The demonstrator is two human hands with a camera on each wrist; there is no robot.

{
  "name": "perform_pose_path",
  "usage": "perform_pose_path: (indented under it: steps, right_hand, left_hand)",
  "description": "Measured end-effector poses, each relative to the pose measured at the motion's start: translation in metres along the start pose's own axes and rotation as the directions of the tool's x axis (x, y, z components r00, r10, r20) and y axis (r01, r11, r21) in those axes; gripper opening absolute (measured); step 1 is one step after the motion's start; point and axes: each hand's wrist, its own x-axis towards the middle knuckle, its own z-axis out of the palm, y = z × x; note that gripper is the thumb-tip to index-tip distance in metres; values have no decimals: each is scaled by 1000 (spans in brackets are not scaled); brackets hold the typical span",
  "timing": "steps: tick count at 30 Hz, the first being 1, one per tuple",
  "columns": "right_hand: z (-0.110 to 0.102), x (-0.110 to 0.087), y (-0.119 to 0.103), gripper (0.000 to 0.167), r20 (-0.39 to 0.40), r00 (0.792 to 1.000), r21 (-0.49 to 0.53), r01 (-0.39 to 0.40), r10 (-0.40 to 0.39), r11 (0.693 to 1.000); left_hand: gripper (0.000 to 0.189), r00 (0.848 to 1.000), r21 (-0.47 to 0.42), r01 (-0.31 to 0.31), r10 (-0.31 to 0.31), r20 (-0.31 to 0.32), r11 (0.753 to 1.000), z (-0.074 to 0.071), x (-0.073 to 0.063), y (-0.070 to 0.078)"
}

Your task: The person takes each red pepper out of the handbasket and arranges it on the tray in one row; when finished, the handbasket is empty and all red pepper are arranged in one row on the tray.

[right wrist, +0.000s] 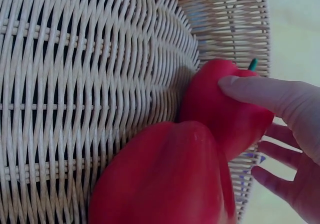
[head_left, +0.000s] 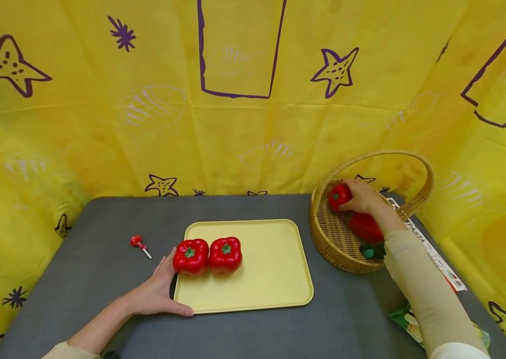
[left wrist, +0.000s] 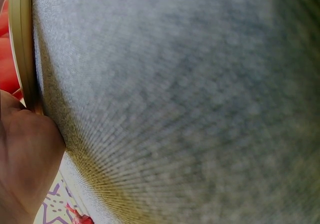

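Observation:
A pale yellow tray (head_left: 270, 269) lies on the dark grey table, with two red bell peppers (head_left: 191, 258) side by side on its left part. My left hand (head_left: 156, 294) rests against the tray's left edge, thumb stretched along the near corner and fingers reaching up beside the nearer pepper. Inside the wicker basket (head_left: 331, 252), my right hand (head_left: 362, 197) holds another red bell pepper (right wrist: 212, 92) between thumb and fingers, near the basket's back wall. Close below that one lies a further red pepper (right wrist: 160, 179), partly covered by my forearm in the head view.
A dark green item (head_left: 371, 251) is also in the basket, whose tall handle (head_left: 387, 152) arches over my right hand. Left of the tray lies a red lollipop (head_left: 137, 241). A printed pasta packet (head_left: 436, 257) and a green packet (head_left: 407, 319) sit at the right, partly behind my sleeve.

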Motion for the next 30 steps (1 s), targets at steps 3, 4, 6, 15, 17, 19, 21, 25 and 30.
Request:
perform_pose_path:
  steps: [3, 4, 6, 15, 17, 19, 21, 25, 30]
  right_hand:
    - [-2, -2, -2, 77, 1, 1000, 6, 0, 0, 1000]
    - [-3, -2, -3, 77, 0, 1000, 9, 4, -4, 1000]
    - [-4, -4, -5, 76, -6, 1000, 14, 9, -9, 1000]
    - [-8, -14, -11, 76, -39, 998, 26, 54, -53, 998]
    - [-10, -17, -13, 78, -39, 998, 29, 55, -54, 998]
    - [-12, -21, -15, 79, -37, 998, 34, 54, -52, 998]
    - [-13, -24, -17, 79, -38, 998, 44, 52, -51, 998]
    - [-14, -31, -18, 79, -48, 997, 70, 60, -56, 996]
    - [-14, -38, -18, 81, -68, 996, 96, 72, -66, 993]
  left_hand:
    - [124, 1000, -5, 9, -9, 4, 1000, -1, 0, 0]
    - [125, 1000, -5, 11, -11, 5, 1000, -1, 0, 0]
    - [125, 1000, -6, 14, -14, 5, 1000, -1, 0, 0]
    - [126, 1000, -2, 19, -19, 8, 1000, 0, 0, 0]
    - [126, 1000, 1, 17, -17, 9, 1000, -1, 0, 0]
    - [125, 1000, 5, 12, -12, 5, 1000, -1, 0, 0]
    - [125, 1000, 9, 5, -5, 4, 1000, -1, 0, 0]
    - [125, 1000, 11, -4, 4, -2, 1000, 0, 1, -1]
    - [124, 1000, 14, -12, 12, -5, 1000, 0, 0, -1]
